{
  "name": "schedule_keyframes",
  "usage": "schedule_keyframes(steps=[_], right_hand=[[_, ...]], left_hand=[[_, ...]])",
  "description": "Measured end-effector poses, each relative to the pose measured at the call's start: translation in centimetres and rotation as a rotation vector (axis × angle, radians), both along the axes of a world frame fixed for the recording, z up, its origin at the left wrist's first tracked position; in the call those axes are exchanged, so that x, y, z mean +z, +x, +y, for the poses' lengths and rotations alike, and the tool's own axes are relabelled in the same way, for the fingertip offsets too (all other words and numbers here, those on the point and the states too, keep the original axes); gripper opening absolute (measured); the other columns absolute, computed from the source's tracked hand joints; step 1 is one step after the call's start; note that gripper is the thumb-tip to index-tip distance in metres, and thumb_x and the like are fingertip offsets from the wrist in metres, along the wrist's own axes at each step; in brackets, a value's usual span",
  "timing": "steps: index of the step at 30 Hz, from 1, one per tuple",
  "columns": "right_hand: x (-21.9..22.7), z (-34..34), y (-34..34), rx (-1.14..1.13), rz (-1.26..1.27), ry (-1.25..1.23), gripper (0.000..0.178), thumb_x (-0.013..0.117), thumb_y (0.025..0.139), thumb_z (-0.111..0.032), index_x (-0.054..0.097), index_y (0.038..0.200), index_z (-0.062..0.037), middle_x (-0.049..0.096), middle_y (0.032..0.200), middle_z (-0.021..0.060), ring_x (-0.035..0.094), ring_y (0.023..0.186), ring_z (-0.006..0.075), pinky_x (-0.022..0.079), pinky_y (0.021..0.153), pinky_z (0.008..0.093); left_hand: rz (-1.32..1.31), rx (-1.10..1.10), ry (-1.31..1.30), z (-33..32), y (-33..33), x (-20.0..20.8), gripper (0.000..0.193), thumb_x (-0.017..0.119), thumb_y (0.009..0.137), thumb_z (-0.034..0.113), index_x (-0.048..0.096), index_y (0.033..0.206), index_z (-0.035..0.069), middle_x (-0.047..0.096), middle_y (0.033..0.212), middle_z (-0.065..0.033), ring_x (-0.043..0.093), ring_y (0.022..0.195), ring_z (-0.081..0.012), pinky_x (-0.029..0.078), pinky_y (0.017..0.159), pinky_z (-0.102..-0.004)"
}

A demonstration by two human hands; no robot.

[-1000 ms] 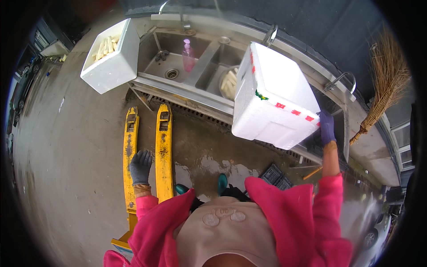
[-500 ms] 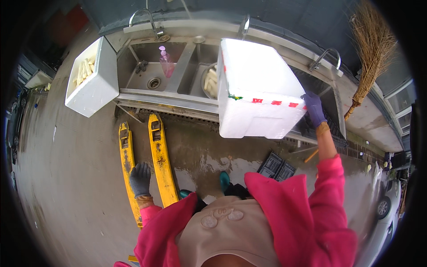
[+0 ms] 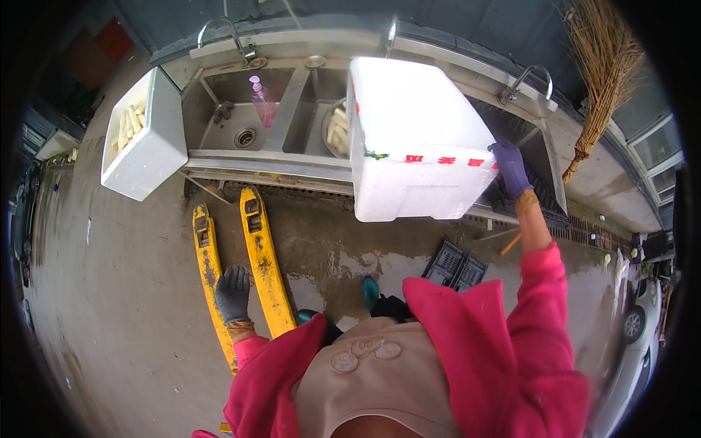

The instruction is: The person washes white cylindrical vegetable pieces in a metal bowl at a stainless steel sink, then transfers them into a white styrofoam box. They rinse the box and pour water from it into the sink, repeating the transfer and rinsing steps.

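Note:
My right hand (image 3: 512,169), in a purple glove, grips the right edge of a large white foam box (image 3: 420,106). The box is tilted over the front of the metal sink, with red and green print on the side facing me; its inside is hidden. Partly behind it, a round metal basin (image 3: 330,130) in the middle sink holds peeled, pale stick-like pieces (image 3: 339,131). In a grey glove, my left hand (image 3: 233,295) hangs with fingers stretched out, holding nothing, over the yellow pallet jack forks (image 3: 266,266).
At the left end of the sink (image 3: 266,157) stands an open foam box (image 3: 150,150) with more pale pieces. A pink pump bottle (image 3: 263,102) is in the left basin. A straw broom (image 3: 600,87) leans at right; a black crate (image 3: 454,264) lies on the wet floor.
The whole view has shifted slightly left. My right hand keeps its hold on the foam box, and my left hand still hangs free, its fingers slightly more apart.

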State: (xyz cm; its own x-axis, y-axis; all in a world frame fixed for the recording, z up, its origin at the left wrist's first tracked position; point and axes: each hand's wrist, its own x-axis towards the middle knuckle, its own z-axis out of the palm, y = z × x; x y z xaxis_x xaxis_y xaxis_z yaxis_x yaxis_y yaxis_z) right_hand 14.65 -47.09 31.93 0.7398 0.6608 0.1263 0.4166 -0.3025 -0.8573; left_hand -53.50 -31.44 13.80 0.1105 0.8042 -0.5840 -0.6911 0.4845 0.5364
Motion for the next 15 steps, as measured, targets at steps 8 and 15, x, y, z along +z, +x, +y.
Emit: schedule_keyframes(steps=[8,15], right_hand=[[-0.39,-0.46,0.8,0.006,0.071,-0.08,0.025,0.058,0.084,-0.019,0.066,0.094,0.0034,0.062,0.079,0.007,0.051,0.07,0.0129,0.042,0.063,0.0296],[0.07,-0.81,0.91,0.221,-0.022,-0.037,0.022,0.053,0.09,-0.022,0.064,0.094,-0.0033,0.056,0.075,0.0041,0.05,0.054,0.012,0.039,0.045,0.0256]], left_hand=[[0.015,-0.035,0.034,-0.04,0.27,-0.5,0.053,0.045,0.099,0.036,0.041,0.139,0.002,0.043,0.142,-0.0202,0.043,0.13,-0.0339,0.037,0.108,-0.0446],[-0.02,-0.021,0.003,0.1,0.83,-0.7,0.052,0.045,0.099,0.036,0.041,0.138,0.001,0.044,0.142,-0.0189,0.045,0.13,-0.0326,0.039,0.107,-0.0441]])
